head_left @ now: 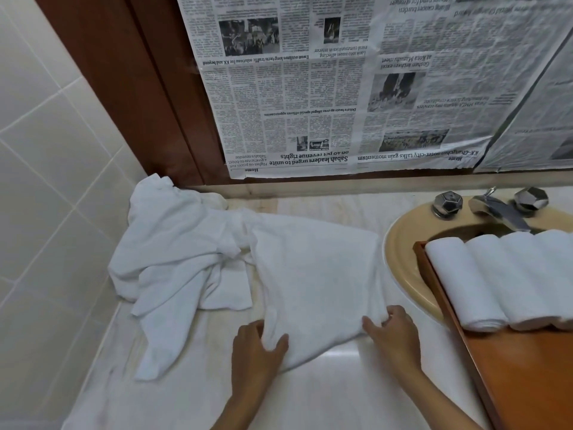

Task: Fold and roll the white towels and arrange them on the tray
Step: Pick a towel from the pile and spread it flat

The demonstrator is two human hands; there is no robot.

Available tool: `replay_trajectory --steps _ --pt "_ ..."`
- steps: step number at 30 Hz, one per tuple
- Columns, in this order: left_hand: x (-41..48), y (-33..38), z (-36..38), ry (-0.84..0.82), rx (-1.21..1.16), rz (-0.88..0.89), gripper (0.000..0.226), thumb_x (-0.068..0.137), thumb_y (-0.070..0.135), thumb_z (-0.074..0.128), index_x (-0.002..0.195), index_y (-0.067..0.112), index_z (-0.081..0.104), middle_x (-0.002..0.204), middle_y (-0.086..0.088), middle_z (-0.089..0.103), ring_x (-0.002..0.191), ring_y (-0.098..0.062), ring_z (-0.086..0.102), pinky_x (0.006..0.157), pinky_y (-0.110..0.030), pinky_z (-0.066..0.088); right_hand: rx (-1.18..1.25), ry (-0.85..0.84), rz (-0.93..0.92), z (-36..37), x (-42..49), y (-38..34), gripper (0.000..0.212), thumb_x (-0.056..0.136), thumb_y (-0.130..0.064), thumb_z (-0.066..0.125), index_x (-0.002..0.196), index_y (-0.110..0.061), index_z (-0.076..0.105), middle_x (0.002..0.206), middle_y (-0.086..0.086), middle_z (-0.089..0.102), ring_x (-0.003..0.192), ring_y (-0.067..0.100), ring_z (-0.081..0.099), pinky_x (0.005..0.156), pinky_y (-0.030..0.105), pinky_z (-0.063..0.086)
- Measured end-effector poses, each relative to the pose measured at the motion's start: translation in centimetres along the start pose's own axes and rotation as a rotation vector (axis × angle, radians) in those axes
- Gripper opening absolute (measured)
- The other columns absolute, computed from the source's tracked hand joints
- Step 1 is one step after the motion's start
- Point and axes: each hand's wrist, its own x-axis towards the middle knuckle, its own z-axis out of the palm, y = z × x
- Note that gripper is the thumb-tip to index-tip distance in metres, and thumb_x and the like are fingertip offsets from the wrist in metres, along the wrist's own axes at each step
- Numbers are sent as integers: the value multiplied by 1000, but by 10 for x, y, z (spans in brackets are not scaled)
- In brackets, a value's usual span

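Note:
A white towel [313,274] lies spread flat on the pale counter in the middle of the view. My left hand [257,352] pinches its near left corner, thumb on top of the cloth. My right hand [393,333] grips its near right corner, fingers curled over the edge. A heap of crumpled white towels [173,259] lies to the left, against the tiled wall. On the right, a wooden tray [521,367] rests across the sink and carries several rolled white towels [502,280] side by side.
A tan sink basin [403,268] sits at the right with a chrome tap [499,209] and two faceted knobs behind it. Newspaper [341,88] covers the surface above the counter. A tiled wall [46,181] bounds the left side.

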Motion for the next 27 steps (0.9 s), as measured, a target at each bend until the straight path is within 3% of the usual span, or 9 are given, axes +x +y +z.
replay_trajectory --steps 3,6,8,11,15,18,20,22,27 --pt "-12 -14 10 43 153 153 47 77 54 55 99 13 63 91 0 54 86 -25 57 72 -33 46 -52 39 -17 6 0 -2 25 85 -25 65 99 -7 53 92 6 57 88 27 56 71 35 46" --pt "-8 -12 6 74 146 141 22 89 31 62 103 15 64 92 1 55 88 -22 56 72 -32 43 -55 48 -33 4 0 -6 15 86 -15 58 78 -6 50 79 7 56 74 26 55 63 35 45" --pt "-2 -8 -1 106 89 122 7 93 20 59 88 15 62 86 -1 57 84 -24 57 69 -32 40 38 48 -17 -4 4 -8 26 84 -7 57 65 -6 40 65 6 50 60 23 46 55 33 34" --pt "7 3 -20 177 -50 51 30 99 26 52 71 18 53 73 3 59 72 -21 58 60 -31 34 230 40 20 -19 13 -10 27 84 -2 55 61 -5 40 61 7 42 61 22 40 57 32 26" --pt "18 26 -56 170 -180 84 31 101 31 47 75 15 55 70 4 61 68 -7 58 59 -17 39 547 14 1 -37 20 -21 18 88 -2 54 70 -5 56 73 6 55 76 22 50 74 37 42" --pt "31 44 -78 129 -281 124 28 102 26 46 87 8 60 82 2 63 79 -16 58 66 -24 40 687 -81 -52 -53 19 -46 13 96 -1 45 89 4 55 91 8 62 86 20 57 77 34 48" --pt "40 59 -93 150 -296 128 27 103 24 45 95 6 64 93 -1 65 89 -21 58 72 -26 38 757 -63 -64 -64 20 -67 19 100 -4 42 96 -6 60 98 6 65 89 17 60 72 24 50" --pt "45 74 -110 132 -329 107 29 104 27 42 107 11 65 103 3 63 97 -16 57 83 -25 37 779 -31 -51 -74 26 -84 20 98 -5 42 98 -11 61 95 4 64 87 18 59 70 29 47" --pt "58 72 -115 -47 -344 -30 30 104 30 42 102 14 67 97 2 69 87 -12 63 71 -26 45 512 -194 2 -70 46 -73 17 92 -5 44 86 -13 58 80 11 53 72 24 50 65 36 37"
